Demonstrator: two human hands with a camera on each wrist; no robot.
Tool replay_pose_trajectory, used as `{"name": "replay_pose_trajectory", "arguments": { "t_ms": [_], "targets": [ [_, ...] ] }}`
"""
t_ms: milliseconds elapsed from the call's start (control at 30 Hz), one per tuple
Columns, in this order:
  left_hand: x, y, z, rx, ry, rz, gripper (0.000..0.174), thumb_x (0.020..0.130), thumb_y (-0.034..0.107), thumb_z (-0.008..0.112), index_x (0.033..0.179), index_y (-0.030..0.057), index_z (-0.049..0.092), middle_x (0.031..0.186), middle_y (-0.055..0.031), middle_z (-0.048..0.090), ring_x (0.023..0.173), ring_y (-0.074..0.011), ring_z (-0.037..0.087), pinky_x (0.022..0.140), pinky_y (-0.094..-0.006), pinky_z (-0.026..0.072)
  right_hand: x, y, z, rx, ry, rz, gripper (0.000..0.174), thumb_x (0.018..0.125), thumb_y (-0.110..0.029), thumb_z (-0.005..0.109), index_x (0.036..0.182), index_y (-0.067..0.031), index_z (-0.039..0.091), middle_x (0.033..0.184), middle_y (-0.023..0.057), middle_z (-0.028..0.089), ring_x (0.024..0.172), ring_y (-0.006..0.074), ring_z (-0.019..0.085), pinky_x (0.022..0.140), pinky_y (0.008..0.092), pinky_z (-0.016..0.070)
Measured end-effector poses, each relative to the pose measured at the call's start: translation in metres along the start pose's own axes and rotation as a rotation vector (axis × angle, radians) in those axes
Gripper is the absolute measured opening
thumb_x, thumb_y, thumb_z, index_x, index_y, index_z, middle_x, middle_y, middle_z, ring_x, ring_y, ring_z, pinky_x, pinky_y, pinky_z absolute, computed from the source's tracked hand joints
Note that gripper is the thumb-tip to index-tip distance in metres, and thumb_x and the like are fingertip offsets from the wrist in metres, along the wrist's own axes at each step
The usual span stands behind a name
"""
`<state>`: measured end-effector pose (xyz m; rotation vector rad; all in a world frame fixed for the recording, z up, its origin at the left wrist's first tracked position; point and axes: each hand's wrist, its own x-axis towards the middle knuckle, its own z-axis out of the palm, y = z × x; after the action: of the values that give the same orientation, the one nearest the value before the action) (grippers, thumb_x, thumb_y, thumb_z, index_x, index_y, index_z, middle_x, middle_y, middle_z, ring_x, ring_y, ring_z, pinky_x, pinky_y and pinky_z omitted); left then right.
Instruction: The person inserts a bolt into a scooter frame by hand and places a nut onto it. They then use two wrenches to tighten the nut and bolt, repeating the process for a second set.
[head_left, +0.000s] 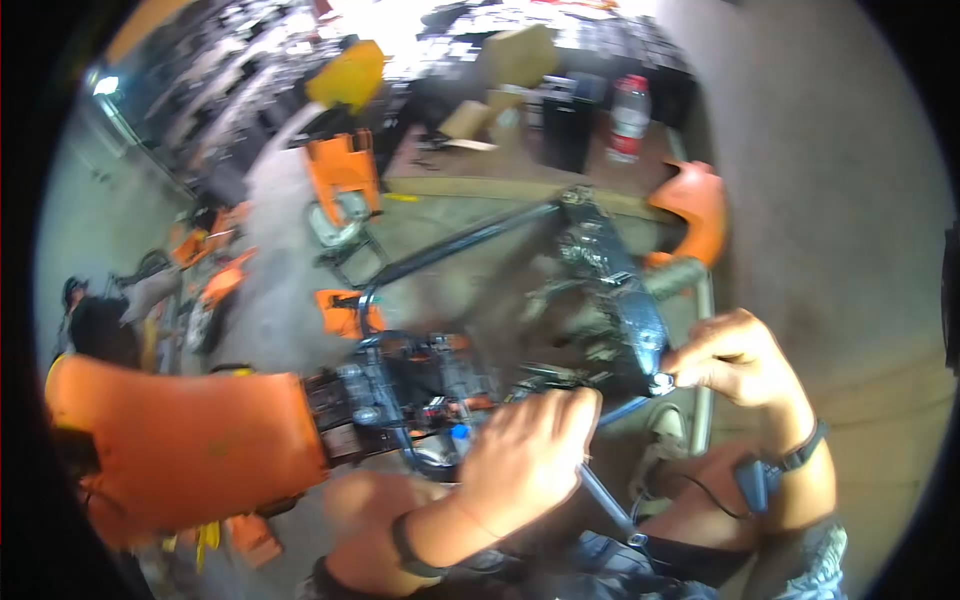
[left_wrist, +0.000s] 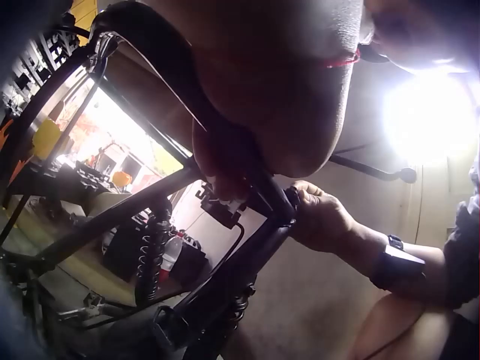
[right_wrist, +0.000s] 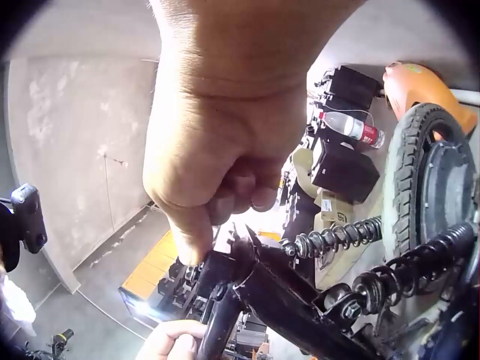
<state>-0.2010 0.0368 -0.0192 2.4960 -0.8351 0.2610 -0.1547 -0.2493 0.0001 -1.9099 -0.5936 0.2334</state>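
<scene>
A black metal scooter-like frame [head_left: 470, 237] stands in front of me, with coil springs [right_wrist: 337, 240] and a wheel [right_wrist: 414, 172] attached. At its near corner, the thumb and fingers of my right hand [head_left: 738, 358] pinch the tube joint, beside a shiny round end [head_left: 661, 384]. In the right wrist view the thumb lies against that black joint [right_wrist: 219, 274], with the other fingers curled. My left hand [head_left: 530, 447] grips a frame tube [head_left: 608, 498] to the left, knuckles up. Its fingertips [right_wrist: 178, 341] show on that tube below the joint.
An orange seat-like panel [head_left: 190, 440] juts out at left. Behind the frame, a low platform [head_left: 430, 178] holds a black box [head_left: 570, 125] and a red-labelled bottle [head_left: 628, 118]. An orange curved cover [head_left: 693, 210] stands at right. More orange parts [head_left: 343, 170] and another person [head_left: 100, 325] are farther left.
</scene>
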Motion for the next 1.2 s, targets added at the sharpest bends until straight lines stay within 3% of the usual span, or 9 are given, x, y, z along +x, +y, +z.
{"name": "replay_pose_trajectory", "arguments": {
  "t_ms": [100, 167, 233, 367, 433, 500, 667, 800, 1200],
  "targets": [
    [0.001, 0.001, -0.003, -0.006, -0.006, -0.010, 0.032, 0.083, 0.006, 0.065, 0.115, 0.0067, 0.064, 0.093, -0.0126, 0.066, 0.082, -0.0336, 0.066, 0.075, -0.0442, 0.0529, -0.001, 0.000, 0.001, 0.069, -0.054, 0.023, 0.025, 0.090, -0.014, 0.079, 0.112, -0.0019, 0.076, 0.106, 0.0135, 0.077, 0.092, 0.0188, 0.072, 0.085, 0.0330, 0.0568],
    [0.003, 0.001, -0.002, 0.008, -0.019, -0.006, 0.031, 0.083, 0.005, 0.064, 0.115, 0.0060, 0.063, 0.092, -0.0137, 0.066, 0.082, -0.0353, 0.066, 0.076, -0.0447, 0.0529, -0.008, 0.007, 0.012, 0.045, 0.075, 0.033, 0.033, 0.090, -0.015, 0.080, 0.121, -0.0059, 0.073, 0.090, 0.0059, 0.074, 0.081, 0.0124, 0.066, 0.077, 0.0287, 0.0529],
    [0.003, 0.003, -0.001, 0.005, -0.023, 0.002, 0.031, 0.084, 0.005, 0.064, 0.115, 0.0057, 0.063, 0.093, -0.0138, 0.066, 0.083, -0.0353, 0.066, 0.076, -0.0447, 0.0529, -0.014, 0.003, 0.013, 0.021, 0.055, 0.022, 0.038, 0.088, -0.018, 0.084, 0.122, -0.0104, 0.071, 0.068, -0.0047, 0.046, 0.063, 0.0079, 0.040, 0.058, 0.0276, 0.0373],
    [0.000, 0.000, -0.001, 0.024, -0.022, 0.009, 0.031, 0.084, 0.005, 0.063, 0.115, 0.0054, 0.063, 0.092, -0.0135, 0.066, 0.084, -0.0344, 0.066, 0.076, -0.0446, 0.0529, -0.014, 0.013, 0.022, 0.034, 0.169, 0.020, 0.025, 0.087, -0.015, 0.084, 0.108, -0.0077, 0.075, 0.071, -0.0026, 0.062, 0.062, 0.0068, 0.042, 0.057, 0.0272, 0.0369],
    [-0.001, 0.001, -0.001, 0.038, -0.038, 0.012, 0.032, 0.083, 0.004, 0.063, 0.115, 0.0053, 0.063, 0.092, -0.0120, 0.066, 0.084, -0.0323, 0.066, 0.075, -0.0438, 0.0530, -0.011, 0.007, 0.020, 0.063, 0.149, -0.056, 0.018, 0.091, -0.011, 0.078, 0.106, -0.0017, 0.076, 0.097, 0.0100, 0.078, 0.083, 0.0149, 0.070, 0.075, 0.0308, 0.0557],
    [-0.002, 0.000, -0.002, 0.007, -0.010, 0.023, 0.033, 0.083, 0.003, 0.064, 0.116, 0.0051, 0.063, 0.092, -0.0114, 0.066, 0.084, -0.0318, 0.067, 0.075, -0.0433, 0.0531, -0.011, 0.002, 0.014, 0.024, 0.065, -0.011, 0.019, 0.093, -0.010, 0.075, 0.111, -0.0019, 0.076, 0.101, 0.0130, 0.078, 0.096, 0.0204, 0.074, 0.087, 0.0335, 0.0577],
    [-0.001, 0.003, -0.004, 0.010, -0.037, -0.002, 0.037, 0.081, 0.003, 0.065, 0.118, 0.0057, 0.063, 0.094, -0.0113, 0.067, 0.087, -0.0317, 0.068, 0.078, -0.0427, 0.0549, -0.013, -0.007, 0.019, 0.102, 0.098, 0.118, 0.030, 0.092, -0.016, 0.079, 0.120, -0.0092, 0.073, 0.065, -0.0039, 0.048, 0.062, 0.0082, 0.040, 0.058, 0.0286, 0.0368],
    [-0.002, 0.001, -0.001, 0.018, 0.010, 0.029, 0.035, 0.082, 0.005, 0.065, 0.117, 0.0059, 0.063, 0.094, -0.0106, 0.067, 0.086, -0.0308, 0.068, 0.076, -0.0420, 0.0552, -0.013, 0.010, 0.023, 0.041, 0.140, 0.049, 0.023, 0.089, -0.015, 0.082, 0.109, -0.0066, 0.075, 0.065, -0.0030, 0.051, 0.062, 0.0072, 0.042, 0.059, 0.0281, 0.0390],
    [-0.001, 0.002, -0.001, 0.006, 0.010, 0.012, 0.033, 0.081, 0.003, 0.064, 0.114, 0.0066, 0.062, 0.092, -0.0121, 0.066, 0.086, -0.0335, 0.067, 0.075, -0.0440, 0.0547, -0.016, 0.016, 0.026, 0.084, 0.129, 0.001, 0.033, 0.094, -0.018, 0.078, 0.125, -0.0110, 0.070, 0.065, -0.0033, 0.047, 0.064, 0.0077, 0.041, 0.060, 0.0273, 0.0392]
  ]
}}
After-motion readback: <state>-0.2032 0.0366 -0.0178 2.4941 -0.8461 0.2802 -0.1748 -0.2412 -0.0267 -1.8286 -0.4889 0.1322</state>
